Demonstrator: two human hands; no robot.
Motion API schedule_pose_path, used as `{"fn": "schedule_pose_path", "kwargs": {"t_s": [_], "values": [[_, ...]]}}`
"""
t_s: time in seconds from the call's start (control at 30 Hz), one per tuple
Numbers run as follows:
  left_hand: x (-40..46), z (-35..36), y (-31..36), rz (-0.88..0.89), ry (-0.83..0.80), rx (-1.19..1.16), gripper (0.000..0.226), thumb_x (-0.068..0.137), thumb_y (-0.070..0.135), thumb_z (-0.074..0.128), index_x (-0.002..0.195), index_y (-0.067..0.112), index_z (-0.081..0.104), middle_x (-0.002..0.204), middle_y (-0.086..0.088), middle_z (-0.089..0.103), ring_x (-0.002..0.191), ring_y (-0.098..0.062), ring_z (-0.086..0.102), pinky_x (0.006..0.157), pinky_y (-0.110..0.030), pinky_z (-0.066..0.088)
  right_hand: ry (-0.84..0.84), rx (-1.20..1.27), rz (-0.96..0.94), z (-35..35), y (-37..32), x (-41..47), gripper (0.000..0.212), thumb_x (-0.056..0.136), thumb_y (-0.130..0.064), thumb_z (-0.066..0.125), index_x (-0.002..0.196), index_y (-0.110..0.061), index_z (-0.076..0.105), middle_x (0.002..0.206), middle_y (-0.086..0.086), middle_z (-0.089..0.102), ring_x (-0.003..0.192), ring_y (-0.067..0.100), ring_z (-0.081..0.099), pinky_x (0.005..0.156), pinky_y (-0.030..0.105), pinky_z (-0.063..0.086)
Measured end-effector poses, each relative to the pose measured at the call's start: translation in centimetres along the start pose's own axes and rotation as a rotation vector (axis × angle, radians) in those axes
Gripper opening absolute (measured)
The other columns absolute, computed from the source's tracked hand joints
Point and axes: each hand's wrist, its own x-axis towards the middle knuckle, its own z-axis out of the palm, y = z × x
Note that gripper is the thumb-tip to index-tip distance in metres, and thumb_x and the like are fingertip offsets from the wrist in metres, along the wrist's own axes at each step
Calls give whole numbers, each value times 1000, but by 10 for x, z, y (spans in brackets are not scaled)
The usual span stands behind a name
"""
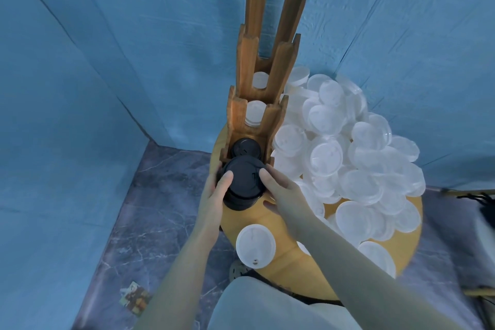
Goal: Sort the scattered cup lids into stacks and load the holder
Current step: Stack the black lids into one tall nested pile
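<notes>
Both hands hold a stack of black lids (242,182) between them: the left hand (214,195) cups its left side with fingers curled round it, and the right hand (284,193) presses the right side with its fingertips on the rim. The stack hangs just in front of the wooden holder (257,88), at the mouth of its nearest slot, where more black lids (245,147) already sit. The two slots behind that one each hold white lids (254,112), though neither looks full. To the right of the holder a large heap of clear lids (348,147) is scattered over the round yellow bench (294,262), and a single white lid (255,245) lies in front of the holder. By my judgement the black lids are nearly loaded, while most of the sorting and stacking is left to do.
</notes>
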Motion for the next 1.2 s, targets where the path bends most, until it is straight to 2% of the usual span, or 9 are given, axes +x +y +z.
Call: {"fn": "schedule_pose_path", "kwargs": {"t_s": [0.13, 0.3, 0.43, 0.53, 0.6, 0.8, 0.9, 1.03, 1.2], "values": [[0, 0, 0, 28, 14, 29, 44, 94, 42, 62, 136, 41, 50, 135, 18, 59, 128, -3, 52, 116, -41, 38, 27, -30, -22, 0, -3, -1, 47, 96, -38, 56, 141, -33, 45, 116, -20, 55, 107, 5, 50, 91, 27, 43], [-2, -2, 2, 49, 16, 79, 63, 86, 47, 69, 143, 37, 46, 138, 19, 55, 129, -2, 49, 115, -38, 38, 67, -64, -3, -2, -5, 0, 53, 96, -39, 56, 146, -30, 40, 143, -7, 48, 129, 15, 45, 102, 37, 41], [-1, -3, -1, 34, 59, 95, 57, 88, 41, 70, 142, 34, 51, 135, 13, 60, 126, -6, 54, 113, -40, 43, 82, -119, -60, -2, 1, 0, 44, 100, -26, 53, 143, -26, 45, 131, -11, 55, 119, 9, 49, 102, 32, 43], [-2, -2, -1, 18, 50, 67, 39, 100, 24, 56, 138, 33, 53, 114, 24, 64, 101, 14, 61, 100, -26, 49, 79, -148, -104, 0, 3, 0, 42, 100, -17, 52, 141, -24, 48, 115, -21, 58, 107, -3, 57, 91, 19, 50], [-2, -4, 0, -2, 37, 78, 34, 102, 21, 53, 133, 34, 54, 109, 27, 64, 91, 20, 61, 94, -22, 49, 82, -167, -117, 1, 5, 0, 42, 99, -17, 53, 141, -23, 48, 120, -17, 60, 100, -8, 56, 89, 18, 51], [5, -19, 1, -66, 37, 93, 34, 103, 20, 49, 136, 20, 59, 120, 10, 68, 102, 4, 64, 105, -41, 50, 104, -267, -113, 10, 14, 3, 43, 96, -17, 59, 139, -21, 54, 130, -4, 63, 120, 12, 58, 100, 28, 48], [6, -20, 1, -67, 31, 84, 36, 104, 22, 49, 138, 19, 58, 124, 7, 66, 109, 0, 62, 106, -43, 48, 124, -290, -101, 12, 15, 7, 44, 96, -18, 59, 139, -22, 53, 131, -5, 63, 121, 13, 57, 104, 35, 47], [5, -15, 1, -19, -29, 161, 38, 104, 25, 48, 141, 23, 53, 120, 19, 62, 106, 7, 60, 100, -29, 51, 117, -244, -86, 3, 14, 8, 39, 96, -15, 59, 135, -23, 58, 123, -9, 66, 113, 4, 60, 100, 30, 49], [8, -17, 1, -6, -51, 189, 36, 103, 26, 49, 139, 26, 52, 118, 22, 61, 100, 16, 61, 82, -15, 54, 72, -244, -110, -3, 13, 9, 31, 97, -10, 56, 117, -32, 63, 108, -19, 68, 92, -13, 62, 75, 8, 50]]}}
